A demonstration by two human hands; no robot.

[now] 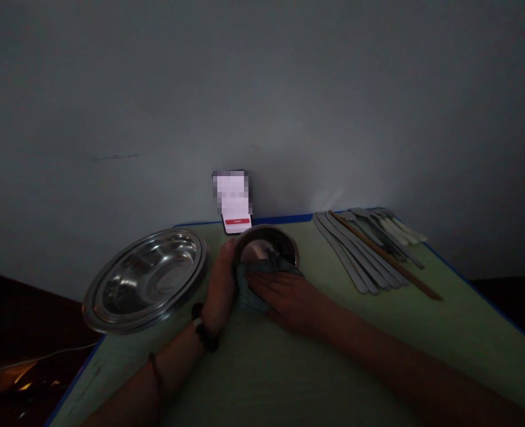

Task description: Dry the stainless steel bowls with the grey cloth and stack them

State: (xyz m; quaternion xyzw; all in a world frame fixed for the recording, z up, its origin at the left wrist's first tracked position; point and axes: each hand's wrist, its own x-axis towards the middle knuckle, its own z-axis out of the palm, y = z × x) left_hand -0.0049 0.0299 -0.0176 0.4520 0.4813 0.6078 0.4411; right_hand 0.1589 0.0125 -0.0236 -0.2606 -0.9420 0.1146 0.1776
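Observation:
A small stainless steel bowl [292, 240] is tilted toward me near the middle of the table. My left hand [223, 284] grips its left side, with the fingertips hidden behind the rim. Pressed against the bowl's inside and near rim is a grey-green cloth [250, 290]. My right hand [284, 293] lies over this cloth, its fingers together and reaching into the bowl. Part of the cloth hangs below the rim, beneath my right hand.
Stacked metal basins [155, 279] stand at the left table edge. A phone [236, 204] with a lit screen leans on the wall [262, 89]. Several metal utensils [355, 255], a wooden stick [391, 261] and pale-handled cutlery [400, 230] lie right on the green table [289, 379].

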